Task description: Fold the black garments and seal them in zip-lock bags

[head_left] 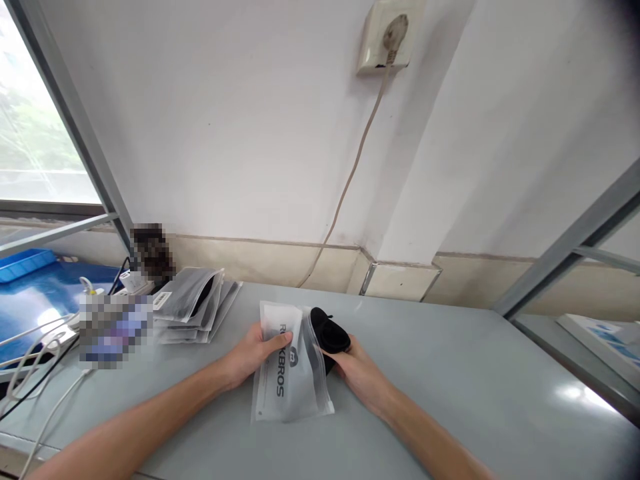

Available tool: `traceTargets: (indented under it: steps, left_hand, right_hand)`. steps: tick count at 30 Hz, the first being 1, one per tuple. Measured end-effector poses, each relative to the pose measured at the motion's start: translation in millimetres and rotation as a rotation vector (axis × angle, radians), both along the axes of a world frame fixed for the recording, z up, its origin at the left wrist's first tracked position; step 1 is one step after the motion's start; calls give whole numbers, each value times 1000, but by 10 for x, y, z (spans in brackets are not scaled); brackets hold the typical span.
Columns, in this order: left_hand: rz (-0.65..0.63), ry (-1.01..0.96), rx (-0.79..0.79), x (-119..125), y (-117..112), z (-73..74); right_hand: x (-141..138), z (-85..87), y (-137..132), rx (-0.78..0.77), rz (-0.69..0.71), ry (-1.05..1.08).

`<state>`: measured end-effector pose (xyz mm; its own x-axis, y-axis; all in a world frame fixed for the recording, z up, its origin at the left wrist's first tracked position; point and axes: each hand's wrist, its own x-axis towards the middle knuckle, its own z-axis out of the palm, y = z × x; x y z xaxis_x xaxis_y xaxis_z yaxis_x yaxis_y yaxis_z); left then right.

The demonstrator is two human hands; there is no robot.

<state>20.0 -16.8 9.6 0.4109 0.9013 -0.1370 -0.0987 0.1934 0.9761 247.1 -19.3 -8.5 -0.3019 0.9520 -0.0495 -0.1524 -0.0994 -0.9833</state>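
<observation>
My left hand (253,357) grips the left edge of a frosted plastic pouch (287,373) printed with dark lettering, thumb on top. The pouch lies on the grey table (450,393) in the middle of the view. My right hand (357,373) is closed on a black soft item (330,333) at the pouch's open right side. Part of that black item sits under the pouch's plastic, and my right fingers are mostly hidden beneath it.
A stack of similar filled pouches (193,310) lies at the left rear of the table. White and black cables (35,367) and a blue tray (23,263) sit at far left. A wall socket (387,37) with a cord hangs above. A metal frame bar (565,247) slants at right.
</observation>
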Motion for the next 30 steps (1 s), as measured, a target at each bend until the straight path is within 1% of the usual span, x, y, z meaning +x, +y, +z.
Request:
traceTargets:
  steps: [4,10,14,21,27,30]
  left_hand:
    - [6,5,-10,0,0,-11]
    - [-1,24,-9,-2,6,-28]
    - [-28,56,3,-2,-1,-1]
    - [-36,75,33,16,-21,50]
    - [-57,88,31,0,-9,22]
    - [-49,81,43,7,-6,1]
  right_hand:
    - [-9,-2,-15,-13,-37,-7]
    - [-1,-12,-8,-3,20,-6]
    - [-1,5,-13,-19,24,-28]
    - [-8,70,-53,-30,50,-52]
    - [-14,60,-49,-30,47,-55]
    - [-14,58,-49,-31,40,-56]
